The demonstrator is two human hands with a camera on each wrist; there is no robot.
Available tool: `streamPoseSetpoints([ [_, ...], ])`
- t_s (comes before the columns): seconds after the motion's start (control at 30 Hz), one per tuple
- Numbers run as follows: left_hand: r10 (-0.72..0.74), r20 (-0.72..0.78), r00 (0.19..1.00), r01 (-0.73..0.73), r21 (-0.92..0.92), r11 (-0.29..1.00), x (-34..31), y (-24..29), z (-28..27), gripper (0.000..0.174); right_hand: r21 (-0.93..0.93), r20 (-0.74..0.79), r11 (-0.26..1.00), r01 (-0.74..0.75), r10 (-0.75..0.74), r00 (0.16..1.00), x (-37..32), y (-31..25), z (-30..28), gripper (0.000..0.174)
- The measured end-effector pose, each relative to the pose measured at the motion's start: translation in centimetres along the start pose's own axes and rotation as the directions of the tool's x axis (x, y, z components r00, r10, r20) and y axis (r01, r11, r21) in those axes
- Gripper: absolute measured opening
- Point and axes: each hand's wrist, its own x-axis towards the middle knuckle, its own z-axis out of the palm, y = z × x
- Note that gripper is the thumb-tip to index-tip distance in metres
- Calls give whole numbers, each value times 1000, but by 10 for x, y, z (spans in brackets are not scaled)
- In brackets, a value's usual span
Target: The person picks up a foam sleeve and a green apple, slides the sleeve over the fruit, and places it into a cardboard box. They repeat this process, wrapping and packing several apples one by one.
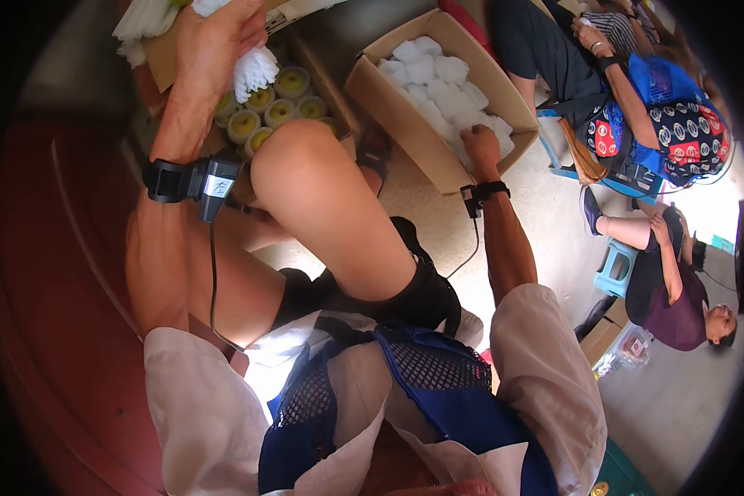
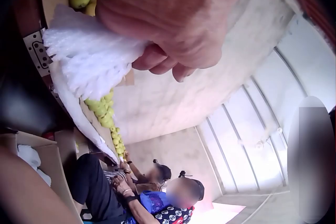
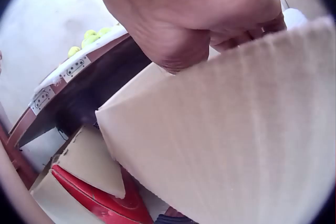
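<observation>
White foam netting (image 1: 255,74) (image 2: 92,56) is gripped in my left hand (image 1: 215,50) (image 2: 168,22), its frilled end sticking out below the fingers. This hand is raised beside a carton of green-yellow fruit (image 1: 293,83) in foam cups. My right hand (image 1: 481,150) (image 3: 199,14) reaches into the near end of an open cardboard box (image 1: 405,153) (image 3: 226,129), over a pile of white foam pieces (image 1: 448,97). Its fingers look bent, but the box wall hides their tips in the right wrist view, so any hold is unclear.
A long table edge with green fruit (image 2: 102,111) (image 3: 90,37) runs past the boxes. My bent knee (image 1: 306,165) is between my arms. Seated people (image 1: 665,124) are at the right, near a light blue stool (image 1: 614,269). A red surface (image 1: 58,273) is at the left.
</observation>
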Motion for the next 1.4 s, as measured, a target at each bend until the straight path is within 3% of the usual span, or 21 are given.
streamPoseSetpoints([
  [0.07,-18,-25,1000,19,64,998,-3,2,-3,23,137,-2,991,-1,2,1000,-7,-6,-18,63],
  [0.1,-18,-37,999,22,94,995,-5,2,-4,23,285,20,958,-6,1,1000,-10,-10,-24,56],
  [0.2,-102,71,992,105,-35,994,-4,-8,-11,23,618,69,785,-51,11,998,-29,-39,-46,39],
  [0.27,-111,92,990,106,57,993,-11,-6,-5,23,724,72,684,-87,51,996,-66,-102,-79,31],
  [0.37,-137,140,981,116,148,982,-10,-18,-7,21,796,131,605,15,-196,972,-72,-137,-93,27],
  [0.5,-193,182,964,118,360,926,-10,-27,-8,23,878,130,478,34,-307,943,-84,-200,-104,25],
  [0.57,-201,215,956,101,401,910,-9,-30,-8,36,903,140,429,37,-374,917,-89,-228,-109,22],
  [0.7,-179,179,967,102,373,922,-7,-42,-6,42,950,159,313,-19,-430,889,-87,-262,-103,23],
  [0.73,-150,210,966,84,292,953,-1,-53,-9,42,954,163,299,-31,-426,890,-87,-269,-101,24],
  [0.77,-161,207,965,95,297,950,-1,-52,-10,33,957,169,286,-45,-423,890,-87,-276,-99,24],
  [0.87,-13,177,984,-61,405,912,3,-59,-12,33,973,168,223,-59,-511,843,-92,-290,-98,28],
  [0.97,-4,133,991,-63,498,865,3,-54,-16,38,982,161,171,-83,-521,838,-91,-299,-93,28],
  [1.03,40,117,992,-96,523,847,6,-53,-19,43,980,157,178,-87,-434,887,-107,-313,-100,35],
  [1.1,14,90,996,-57,501,863,2,-45,-20,44,986,164,109,-124,-569,806,-90,-304,-88,34],
  [1.13,60,72,996,-90,534,841,2,-45,-21,45,974,154,224,-44,-504,850,-95,-309,-91,32],
  [1.2,113,60,992,-127,560,819,3,-53,-23,47,984,178,91,-154,-570,802,-82,-301,-81,38],
  [1.23,122,67,990,-139,552,822,5,-58,-24,47,980,198,126,-154,-564,801,-91,-310,-84,34],
  [1.3,116,67,991,-133,581,803,2,-55,-24,47,982,153,184,-49,-609,778,-97,-318,-85,36],
  [1.4,106,54,993,-116,626,771,-3,-48,-22,49,860,-43,418,293,-511,858,-103,-323,-75,41],
])
